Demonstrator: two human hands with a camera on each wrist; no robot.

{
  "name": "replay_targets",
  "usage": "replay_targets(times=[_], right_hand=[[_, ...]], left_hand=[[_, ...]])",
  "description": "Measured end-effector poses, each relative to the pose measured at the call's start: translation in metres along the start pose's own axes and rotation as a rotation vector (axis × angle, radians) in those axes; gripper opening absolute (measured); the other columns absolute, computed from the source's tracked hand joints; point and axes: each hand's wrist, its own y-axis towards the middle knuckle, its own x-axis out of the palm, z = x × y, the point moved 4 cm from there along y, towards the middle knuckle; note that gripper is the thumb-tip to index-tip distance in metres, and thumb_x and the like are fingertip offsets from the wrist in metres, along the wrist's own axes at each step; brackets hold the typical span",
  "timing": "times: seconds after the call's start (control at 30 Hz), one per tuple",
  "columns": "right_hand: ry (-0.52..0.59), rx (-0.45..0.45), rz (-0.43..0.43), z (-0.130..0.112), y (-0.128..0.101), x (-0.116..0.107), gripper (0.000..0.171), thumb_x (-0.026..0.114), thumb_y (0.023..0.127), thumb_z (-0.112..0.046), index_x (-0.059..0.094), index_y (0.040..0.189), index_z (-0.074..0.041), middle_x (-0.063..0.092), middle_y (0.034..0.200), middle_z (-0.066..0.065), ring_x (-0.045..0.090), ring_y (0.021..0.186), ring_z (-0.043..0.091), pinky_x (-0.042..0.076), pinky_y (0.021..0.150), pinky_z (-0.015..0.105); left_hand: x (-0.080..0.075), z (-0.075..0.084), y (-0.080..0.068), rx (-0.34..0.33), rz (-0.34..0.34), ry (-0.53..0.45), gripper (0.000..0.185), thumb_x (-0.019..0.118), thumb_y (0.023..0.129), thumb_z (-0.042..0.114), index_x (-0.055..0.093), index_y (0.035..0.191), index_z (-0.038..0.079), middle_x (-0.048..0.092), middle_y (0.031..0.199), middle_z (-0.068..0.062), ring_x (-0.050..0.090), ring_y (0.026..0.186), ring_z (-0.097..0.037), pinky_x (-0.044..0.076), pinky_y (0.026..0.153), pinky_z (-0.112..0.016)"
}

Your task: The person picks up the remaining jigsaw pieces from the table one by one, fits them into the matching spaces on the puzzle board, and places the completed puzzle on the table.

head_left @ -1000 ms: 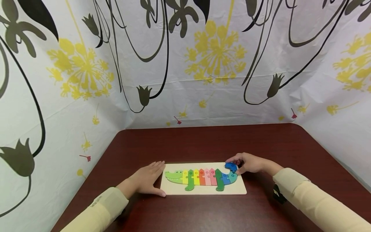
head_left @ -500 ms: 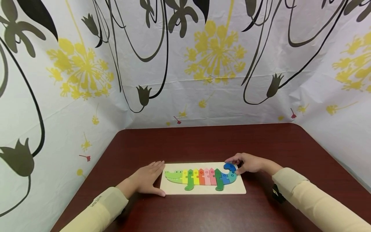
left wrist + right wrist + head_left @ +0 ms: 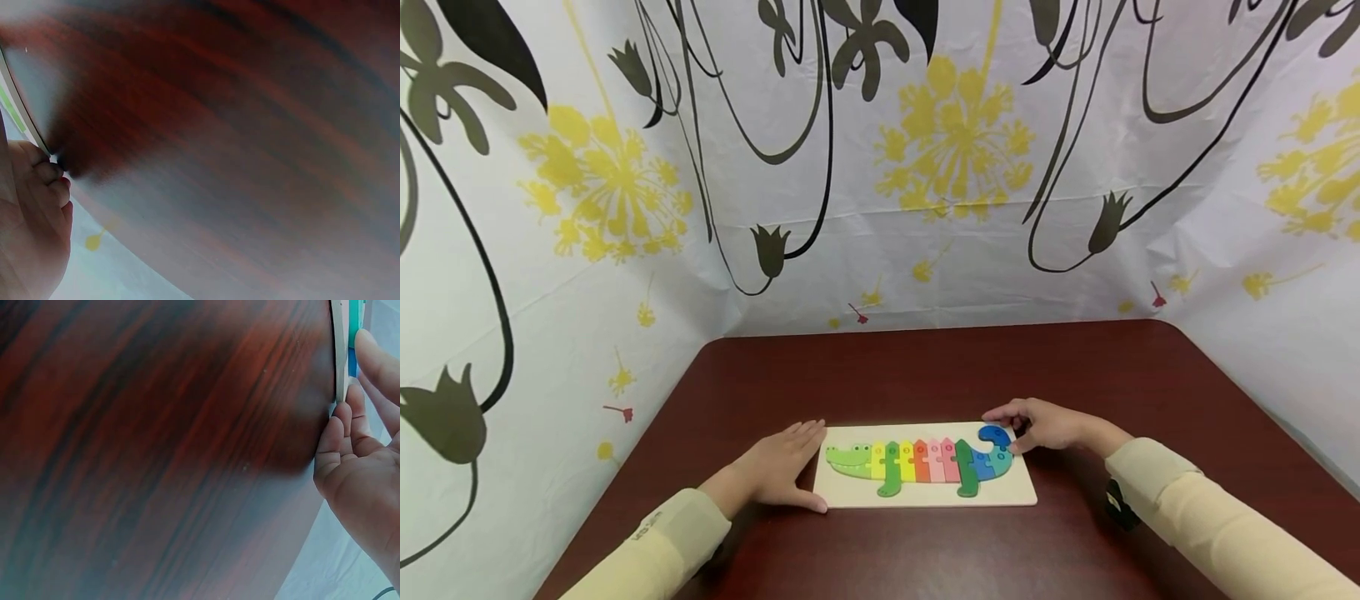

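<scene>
A wooden crocodile puzzle (image 3: pixel 925 463) lies on a cream board (image 3: pixel 1007 493), its segments coloured from a green head to a blue tail. At the tail's curled tip, my right hand (image 3: pixel 1051 423) holds the dark blue tail piece (image 3: pixel 995 435) between thumb and index finger. In the right wrist view, the thumb (image 3: pixel 375 359) touches the blue-green edge while other fingers curl beside the board's edge. My left hand (image 3: pixel 777 465) rests along the board's left end, fingers extended and thumb at the lower corner. The left wrist view shows only part of that hand (image 3: pixel 37 212) beside the board's edge.
The board sits on a dark red-brown wooden table (image 3: pixel 925 375). White sheeting (image 3: pixel 865 183) printed with grey and yellow flowers stands behind the table and along both sides.
The dark blue tail piece has shifted slightly left and settled against the neighbouring tail segment, with my right hand moving along. My left hand stays in place at the board.
</scene>
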Motion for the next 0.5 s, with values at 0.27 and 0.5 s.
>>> replay_targets(times=[0.27,0.5], right_hand=[[-0.011,-0.009,-0.006,-0.0021,0.0,0.0014,0.053,0.075,0.085,-0.012,0.057,0.135,-0.004,0.054,0.109,0.006,0.043,0.096,0.027,0.044,0.075,0.035],[0.053,-0.034,0.023,-0.0052,-0.0037,-0.0033,0.055,0.073,0.087,-0.012,0.054,0.136,0.001,0.056,0.104,0.009,0.046,0.092,0.028,0.045,0.07,0.031]], left_hand=[[-0.001,0.0012,-0.0041,0.002,0.009,0.01,0.117,0.042,0.076,0.086,0.024,0.153,-0.001,0.022,0.158,-0.016,0.021,0.145,-0.027,0.023,0.115,-0.04],[-0.0044,0.0028,-0.0032,0.005,0.016,0.019,0.117,0.043,0.076,0.086,0.025,0.152,-0.001,0.022,0.158,-0.016,0.021,0.144,-0.028,0.023,0.115,-0.041]])
